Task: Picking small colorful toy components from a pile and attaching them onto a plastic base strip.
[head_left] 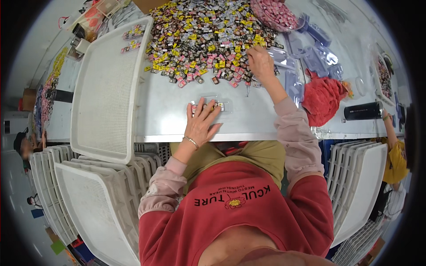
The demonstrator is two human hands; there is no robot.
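Observation:
My left hand [202, 120] lies palm down with its fingers spread, fingertips resting on several small printed pieces in a shallow clear plastic tray [229, 106]. The hand covers part of that tray. A wide heap of small wrapped pieces [199, 40] in black, yellow, pink and grey covers the far part of the table. At the heap's right edge, my right hand [262, 64] reaches in with its fingers curled together; what they hold, if anything, is hidden.
A white mesh tray [104, 93] with a few pieces stands left. Stacked clear trays [317, 60], a red cloth [321, 99] and a black bottle [364, 111] lie right. A pink-filled bowl [275, 15] stands far back. White crates [88, 195] flank me; co-workers are at both sides.

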